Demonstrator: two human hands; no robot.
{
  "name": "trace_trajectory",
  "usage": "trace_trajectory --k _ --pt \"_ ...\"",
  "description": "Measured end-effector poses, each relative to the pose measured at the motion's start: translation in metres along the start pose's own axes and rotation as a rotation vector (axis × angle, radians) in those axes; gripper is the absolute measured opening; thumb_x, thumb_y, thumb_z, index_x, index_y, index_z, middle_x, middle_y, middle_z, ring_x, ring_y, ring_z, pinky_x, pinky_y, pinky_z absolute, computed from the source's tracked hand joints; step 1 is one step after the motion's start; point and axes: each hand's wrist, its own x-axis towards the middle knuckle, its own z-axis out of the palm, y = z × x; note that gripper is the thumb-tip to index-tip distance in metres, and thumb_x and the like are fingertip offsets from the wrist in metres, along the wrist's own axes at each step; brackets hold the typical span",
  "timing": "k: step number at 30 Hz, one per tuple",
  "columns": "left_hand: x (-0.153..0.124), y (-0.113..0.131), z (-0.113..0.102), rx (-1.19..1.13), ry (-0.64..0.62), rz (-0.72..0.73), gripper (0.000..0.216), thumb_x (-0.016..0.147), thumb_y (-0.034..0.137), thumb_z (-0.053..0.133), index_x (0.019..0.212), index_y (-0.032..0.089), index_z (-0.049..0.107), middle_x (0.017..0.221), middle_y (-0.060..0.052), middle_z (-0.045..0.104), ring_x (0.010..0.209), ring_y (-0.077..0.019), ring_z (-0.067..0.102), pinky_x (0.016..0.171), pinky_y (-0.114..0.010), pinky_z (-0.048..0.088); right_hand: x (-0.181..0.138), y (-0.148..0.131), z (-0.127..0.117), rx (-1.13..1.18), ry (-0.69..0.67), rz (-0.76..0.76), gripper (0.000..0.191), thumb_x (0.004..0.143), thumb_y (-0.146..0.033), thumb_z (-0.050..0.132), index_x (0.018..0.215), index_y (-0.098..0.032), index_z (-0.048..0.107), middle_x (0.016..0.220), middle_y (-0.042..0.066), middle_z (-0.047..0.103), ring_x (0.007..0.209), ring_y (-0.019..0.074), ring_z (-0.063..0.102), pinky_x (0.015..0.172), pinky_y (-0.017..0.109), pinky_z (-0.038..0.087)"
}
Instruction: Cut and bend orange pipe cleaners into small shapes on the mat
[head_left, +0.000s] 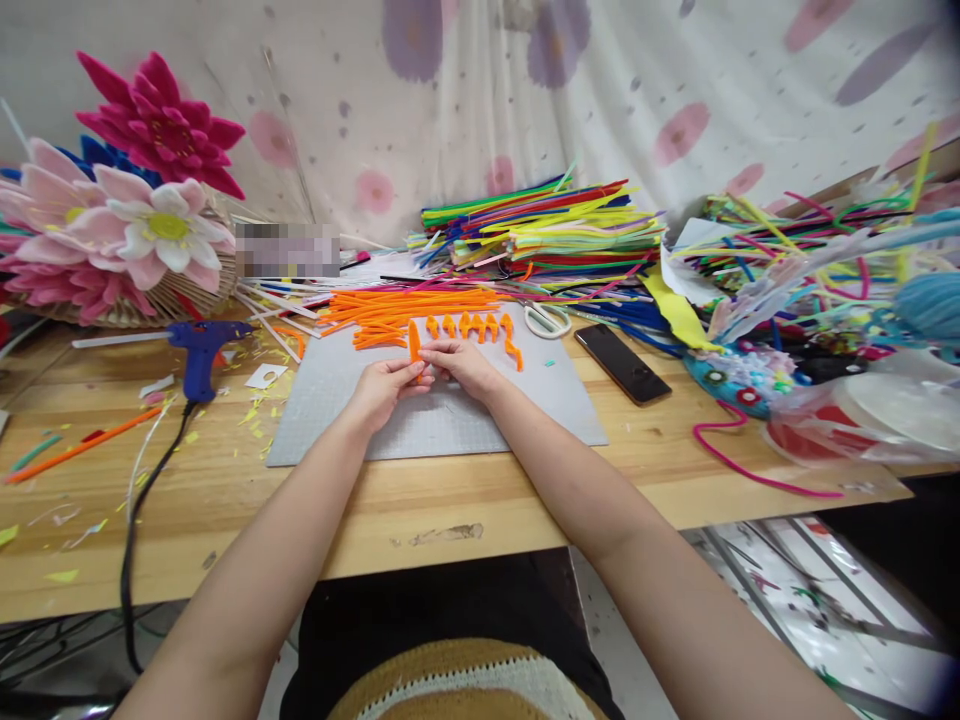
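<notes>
Both my hands meet over a grey cutting mat [450, 420] on a wooden table. My left hand [386, 385] is closed in a pinch on a short folded orange pipe cleaner [414, 342] that stands upright. My right hand [461, 362] pinches the same orange piece from the right, fingers curled. Just beyond my fingers lies a row of several small bent orange pieces [472, 326]. Behind them is a loose pile of straight orange pipe cleaners [397, 308].
A blue glue gun [201, 350] with a black cord lies left. Scissors [547, 320] and a black phone [622, 363] sit right of the mat. Stacks of coloured pipe cleaners [540, 235] fill the back; pipe-cleaner flowers [127, 225] stand far left. Clutter crowds the right.
</notes>
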Motion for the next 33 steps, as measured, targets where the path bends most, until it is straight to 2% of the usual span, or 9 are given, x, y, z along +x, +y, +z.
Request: trace_trajectory --k 8,14,17,20,23,28,33 --pt "0.001 0.001 -0.005 0.072 -0.093 -0.037 0.015 0.062 0.021 0.074 0.068 0.008 0.067 0.065 -0.008 0.067 0.057 -0.0111 0.062 0.055 -0.021 0.052 0.001 0.001 -0.003 0.062 -0.089 0.056 0.026 0.056 -0.033 0.070 0.070 -0.013 0.062 0.056 -0.004 0.055 0.046 0.0033 0.038 0.044 0.019 0.025" --pt "0.000 0.000 -0.004 0.093 -0.085 -0.054 0.015 0.059 0.020 0.074 0.068 0.009 0.069 0.067 -0.009 0.068 0.057 -0.0124 0.063 0.055 -0.023 0.052 0.000 -0.002 -0.001 -0.009 -0.112 0.020 0.028 0.056 -0.038 0.070 0.065 -0.013 0.061 0.054 -0.005 0.052 0.046 0.0035 0.037 0.044 0.019 0.024" --pt "0.000 -0.001 -0.004 0.107 -0.080 -0.022 0.018 0.060 0.021 0.074 0.071 0.008 0.068 0.070 -0.009 0.069 0.062 -0.0134 0.064 0.060 -0.024 0.053 -0.002 -0.007 0.001 -0.087 -0.033 -0.019 0.031 0.055 -0.040 0.070 0.056 -0.013 0.055 0.050 -0.006 0.046 0.046 0.0037 0.035 0.045 0.021 0.024" --pt "-0.001 -0.002 -0.004 0.081 -0.103 -0.001 0.029 0.059 0.018 0.075 0.085 0.009 0.067 0.073 -0.009 0.069 0.067 -0.0146 0.066 0.066 -0.026 0.054 -0.002 -0.010 0.003 -0.120 0.097 -0.047 0.034 0.055 -0.042 0.070 0.052 -0.015 0.050 0.048 -0.007 0.041 0.048 0.0044 0.033 0.047 0.021 0.024" --pt "-0.002 -0.001 -0.001 0.063 -0.054 -0.030 0.042 0.058 0.012 0.075 0.097 0.009 0.060 0.072 -0.008 0.069 0.064 -0.0155 0.066 0.064 -0.028 0.054 0.001 -0.010 0.004 -0.168 0.178 -0.062 0.037 0.056 -0.044 0.068 0.050 -0.016 0.045 0.048 -0.007 0.037 0.049 0.0051 0.032 0.049 0.022 0.024" --pt "-0.006 0.001 0.007 0.103 0.060 -0.059 0.050 0.059 0.009 0.074 0.104 0.007 0.050 0.065 -0.007 0.067 0.056 -0.0148 0.064 0.057 -0.026 0.053 0.003 -0.009 0.003 -0.298 0.222 -0.110 0.036 0.059 -0.044 0.065 0.049 -0.016 0.045 0.050 -0.005 0.040 0.052 0.0064 0.033 0.051 0.024 0.026" --pt "-0.007 0.003 0.008 0.135 0.033 -0.052 0.047 0.062 0.011 0.071 0.104 0.008 0.050 0.068 -0.007 0.067 0.057 -0.0139 0.064 0.056 -0.025 0.052 0.001 -0.011 0.004 -0.326 0.215 -0.103 0.035 0.058 -0.044 0.064 0.051 -0.016 0.045 0.050 -0.006 0.038 0.052 0.0064 0.033 0.052 0.023 0.026"
